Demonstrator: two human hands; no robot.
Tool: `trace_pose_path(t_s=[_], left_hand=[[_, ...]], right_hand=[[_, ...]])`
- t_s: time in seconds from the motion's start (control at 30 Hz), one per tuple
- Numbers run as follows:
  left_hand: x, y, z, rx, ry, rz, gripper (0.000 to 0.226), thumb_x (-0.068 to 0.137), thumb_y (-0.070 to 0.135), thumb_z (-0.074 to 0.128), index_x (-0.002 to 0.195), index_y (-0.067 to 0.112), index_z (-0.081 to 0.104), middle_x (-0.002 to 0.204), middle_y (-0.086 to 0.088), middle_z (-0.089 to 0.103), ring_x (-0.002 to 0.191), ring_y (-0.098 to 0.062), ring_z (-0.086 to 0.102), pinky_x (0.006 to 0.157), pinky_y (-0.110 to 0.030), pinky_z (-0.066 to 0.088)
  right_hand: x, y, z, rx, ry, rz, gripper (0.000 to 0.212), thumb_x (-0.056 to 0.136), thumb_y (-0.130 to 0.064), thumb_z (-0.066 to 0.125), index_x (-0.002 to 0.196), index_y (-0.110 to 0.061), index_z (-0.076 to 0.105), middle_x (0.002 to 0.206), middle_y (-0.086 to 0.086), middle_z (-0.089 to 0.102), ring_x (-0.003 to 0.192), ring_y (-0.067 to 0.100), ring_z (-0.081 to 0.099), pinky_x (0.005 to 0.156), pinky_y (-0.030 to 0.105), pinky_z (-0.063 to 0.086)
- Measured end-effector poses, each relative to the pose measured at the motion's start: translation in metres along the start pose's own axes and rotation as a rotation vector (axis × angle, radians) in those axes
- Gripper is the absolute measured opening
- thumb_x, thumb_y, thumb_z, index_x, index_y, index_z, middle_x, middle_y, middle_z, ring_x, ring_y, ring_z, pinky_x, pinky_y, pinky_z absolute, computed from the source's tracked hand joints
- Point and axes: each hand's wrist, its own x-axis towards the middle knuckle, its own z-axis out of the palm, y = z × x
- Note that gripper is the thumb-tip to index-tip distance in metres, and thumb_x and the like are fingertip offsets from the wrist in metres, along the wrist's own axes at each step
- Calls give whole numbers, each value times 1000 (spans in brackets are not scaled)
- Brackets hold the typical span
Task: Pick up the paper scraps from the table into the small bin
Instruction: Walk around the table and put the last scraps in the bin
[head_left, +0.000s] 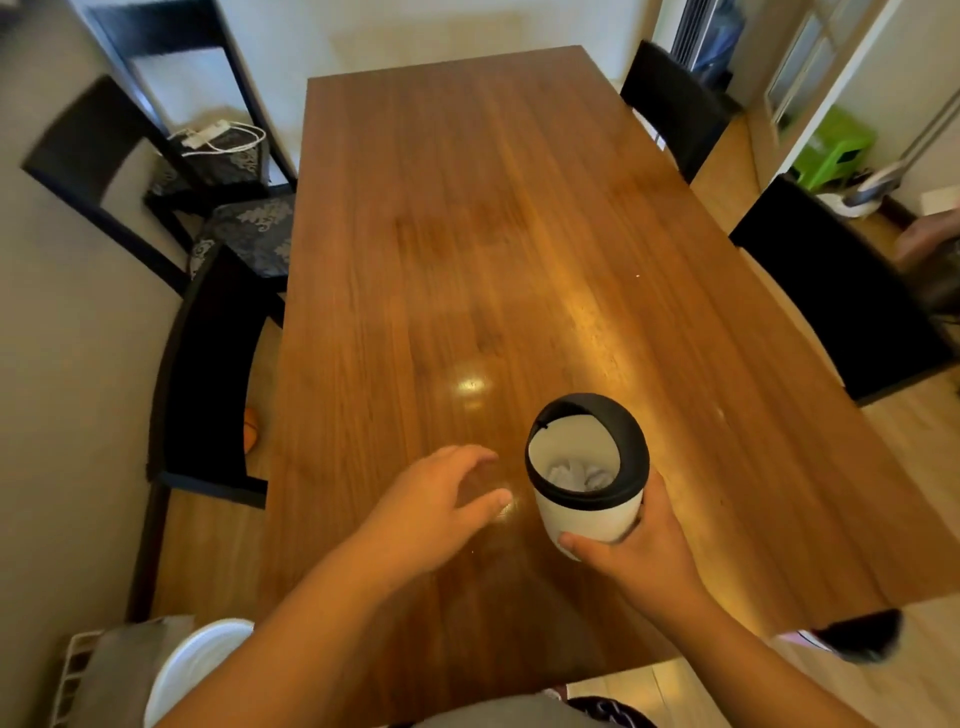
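A small white bin (587, 512) with a black rim ring is held tilted above the near part of the wooden table (467, 234). My right hand (631, 556) grips it from below, thumb on its white wall. Crumpled white paper scraps (579, 475) lie inside the bin. My left hand (436, 504) hovers just left of the bin, fingers spread and curved, with nothing in it. A tiny white speck (638, 276) lies on the table towards the right edge.
Black chairs stand along the left side (208, 374) and the right side (831, 291) of the table. A green stool (831, 150) sits at the far right. A white round container (192, 665) is by the floor at the near left.
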Motion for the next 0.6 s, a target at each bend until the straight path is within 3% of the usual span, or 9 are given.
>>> trace_pose_path(t_s=[0.1,0.13,0.2,0.3,0.4,0.47,0.6], left_hand=[[-28,-33,32,-90,-76,-149,45,88,51,61,127,30,57,119,12,64,103,2,59,92,-28,52],[-39,-43,45,-122,-97,-212,41,89,46,64,125,28,60,117,11,65,102,1,60,92,-29,52],[-63,-64,73,-205,-151,-350,36,89,41,66,122,28,62,111,13,66,100,0,61,90,-30,53],[-101,-86,114,-241,-222,-494,29,88,45,66,115,36,62,102,18,66,92,3,62,75,-17,51],[-132,-100,147,-262,-226,-555,8,86,43,68,93,39,65,83,21,69,79,6,65,73,-19,53],[-146,-106,163,-245,-256,-579,8,86,43,67,80,43,62,75,27,66,76,14,62,72,-19,53],[-158,-113,181,-161,-279,-556,5,87,45,63,91,43,64,80,30,59,72,22,54,61,-5,40]], right_hand=[[0,11,1,-81,-22,8,102,49,-55,95,136,-58,41,129,-27,59,119,2,58,89,37,57],[1,16,2,-64,-33,6,101,49,-54,95,135,-60,42,128,-30,59,119,-1,58,87,36,57],[2,22,6,-39,-39,0,98,49,-50,94,126,-73,38,123,-45,54,113,-17,55,81,19,52],[4,29,13,7,-27,1,97,53,-47,94,123,-76,36,122,-51,51,113,-23,51,81,5,49],[5,40,18,28,-10,2,96,59,-40,97,131,-68,39,128,-43,54,120,-15,54,90,4,45],[7,48,20,10,-20,-9,95,62,-37,96,132,-67,40,128,-45,54,120,-18,52,89,0,42],[8,56,23,-22,-22,39,95,59,-46,94,128,-74,34,123,-54,48,116,-27,47,85,-6,37]])
